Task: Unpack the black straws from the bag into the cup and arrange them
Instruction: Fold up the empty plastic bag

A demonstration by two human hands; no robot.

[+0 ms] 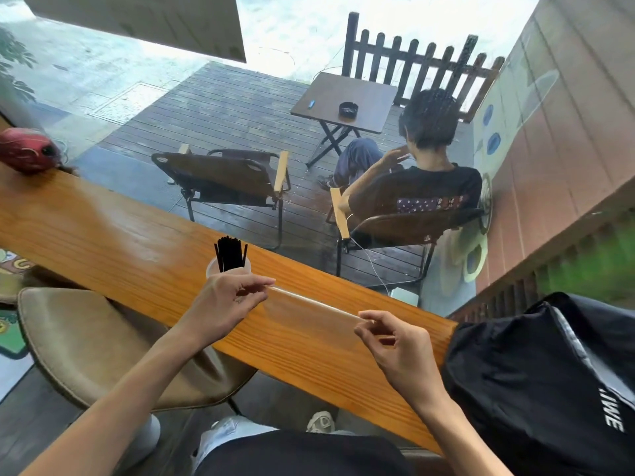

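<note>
My left hand (226, 300) and right hand (388, 338) pinch the empty bag (316, 305) ends, its length running left-right; cup (228, 267) of straws (229, 252) just beyond left fingers.

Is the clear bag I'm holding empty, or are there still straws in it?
Empty, it seems: the bag shows only the counter's wood through it; the straws stand in the cup.

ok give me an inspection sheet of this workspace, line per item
surface: long wooden counter at a window
job's things: black straws upright in clear cup; clear bag stretched between both hands, looks empty
clutter: black backpack at counter's right end; red object far left
grippers: left hand and right hand each pinch a bag end
cables: white cable outside, by a chair
surroundings: deck with chairs, small table, a seated person
</note>
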